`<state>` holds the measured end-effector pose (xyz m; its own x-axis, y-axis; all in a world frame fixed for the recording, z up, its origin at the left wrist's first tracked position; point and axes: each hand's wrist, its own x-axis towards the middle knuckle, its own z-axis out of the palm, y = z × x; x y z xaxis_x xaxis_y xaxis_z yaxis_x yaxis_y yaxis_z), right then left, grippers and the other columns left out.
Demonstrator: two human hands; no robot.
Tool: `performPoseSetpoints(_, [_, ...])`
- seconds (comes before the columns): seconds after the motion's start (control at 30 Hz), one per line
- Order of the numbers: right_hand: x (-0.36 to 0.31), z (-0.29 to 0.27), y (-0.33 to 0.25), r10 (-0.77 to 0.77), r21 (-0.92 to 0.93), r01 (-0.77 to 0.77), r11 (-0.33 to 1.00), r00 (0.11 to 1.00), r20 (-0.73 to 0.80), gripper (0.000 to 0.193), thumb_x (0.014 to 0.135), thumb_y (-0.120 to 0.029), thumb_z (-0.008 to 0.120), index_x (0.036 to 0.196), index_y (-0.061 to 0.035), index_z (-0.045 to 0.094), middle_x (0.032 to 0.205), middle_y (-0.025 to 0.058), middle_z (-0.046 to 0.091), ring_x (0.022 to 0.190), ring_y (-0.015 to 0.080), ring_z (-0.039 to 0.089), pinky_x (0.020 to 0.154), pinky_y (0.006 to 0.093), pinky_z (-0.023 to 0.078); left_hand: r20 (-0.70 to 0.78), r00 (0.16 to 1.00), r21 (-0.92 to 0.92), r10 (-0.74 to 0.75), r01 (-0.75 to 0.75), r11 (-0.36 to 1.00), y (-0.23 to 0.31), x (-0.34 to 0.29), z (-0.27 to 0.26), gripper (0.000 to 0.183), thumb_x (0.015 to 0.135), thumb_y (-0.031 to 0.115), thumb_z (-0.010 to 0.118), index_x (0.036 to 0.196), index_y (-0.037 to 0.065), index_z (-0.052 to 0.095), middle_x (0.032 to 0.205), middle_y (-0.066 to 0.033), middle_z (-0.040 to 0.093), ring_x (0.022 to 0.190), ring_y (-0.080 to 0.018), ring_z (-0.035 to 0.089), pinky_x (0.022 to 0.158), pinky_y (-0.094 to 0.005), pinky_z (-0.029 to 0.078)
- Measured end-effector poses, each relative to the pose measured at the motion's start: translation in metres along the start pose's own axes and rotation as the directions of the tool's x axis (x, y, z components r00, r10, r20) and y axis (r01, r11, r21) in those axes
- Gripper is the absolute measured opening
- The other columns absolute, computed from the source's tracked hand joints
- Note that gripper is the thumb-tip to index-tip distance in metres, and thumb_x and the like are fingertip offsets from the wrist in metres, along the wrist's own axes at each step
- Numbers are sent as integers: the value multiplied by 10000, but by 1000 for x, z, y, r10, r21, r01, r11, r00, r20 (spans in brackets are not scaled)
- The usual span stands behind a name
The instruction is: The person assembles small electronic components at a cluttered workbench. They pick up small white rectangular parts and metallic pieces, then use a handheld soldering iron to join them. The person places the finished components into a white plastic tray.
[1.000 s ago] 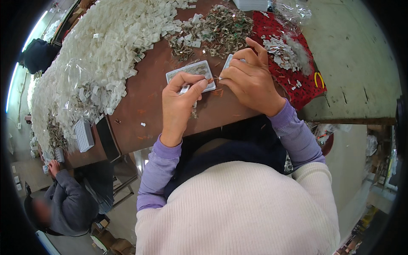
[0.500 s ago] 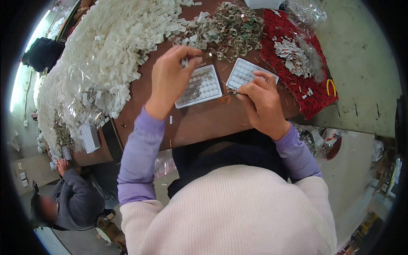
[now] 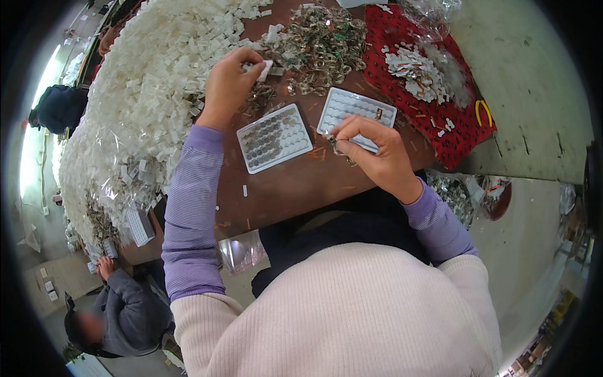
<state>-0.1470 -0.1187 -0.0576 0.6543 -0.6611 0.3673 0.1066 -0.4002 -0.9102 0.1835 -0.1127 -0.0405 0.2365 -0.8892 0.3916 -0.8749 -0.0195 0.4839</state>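
My left hand is reached out to the far side of the table, thumb and fingertips closed on a small white plastic piece at the edge of the piles. My right hand pinches a small shiny metallic piece over the near edge of the right white tray. That tray has rows of small cells, and one dark gold piece lies in it. Left of it, another white tray holds greyish round pieces in many of its cells.
White plastic pieces form a big heap at the left, and shiny ring-like pieces a smaller one ahead. A red patterned cloth bears white flat pieces and yellow-handled pliers. A person sits at the lower left.
My left hand has moved away from above the left tray, toward the piles, and a white piece now shows at its fingertips. My right hand stays near the right tray, still pinching.
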Motion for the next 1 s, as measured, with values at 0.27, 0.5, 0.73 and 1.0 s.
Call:
performPoseSetpoints(0.27, [51, 34, -17, -390, -255, 387, 886, 920, 44, 75, 940, 18, 728, 989, -27, 695, 1198, 173, 774, 1086, 318, 736, 967, 413, 550, -108, 966, -480, -237, 158, 863, 43, -43, -23, 170, 1011, 175, 727, 1017, 7, 704, 797, -26, 687, 589, -76, 596, 562, -278, 466])
performPoseSetpoints(0.5, [48, 41, -27, -615, -387, 578, 718, 788, 35, 131, 894, -74, 628, 994, 12, 626, 971, 204, 600, 979, 433, 623, 859, 543, 508, 72, 931, -613, -359, 325, 720, 111, -91, -40, 165, 1038, 208, 695, 1075, 51, 731, 865, 49, 618, 709, -33, 518, 598, -221, 396])
performPoseSetpoints(0.73, [26, 23, -29, -489, -203, 459, 865, 861, -142, 56, 952, -27, 674, 962, 4, 629, 886, 172, 636, 905, 393, 650, 799, 484, 538, 349, 864, -795, -362, 478, 373, 118, -111, -18, 306, 1024, 110, 701, 1318, 31, 673, 820, 41, 600, 613, 13, 494, 408, -153, 308])
performPoseSetpoints(1.0, [13, 16, -17, -392, -134, 371, 919, 898, -198, 76, 930, -35, 704, 924, -12, 632, 886, 153, 642, 914, 366, 660, 778, 470, 545, 379, 851, -776, -364, 506, 376, 125, -113, -3, 266, 1017, 107, 736, 1268, 44, 673, 743, 52, 573, 551, 11, 464, 400, -156, 299])
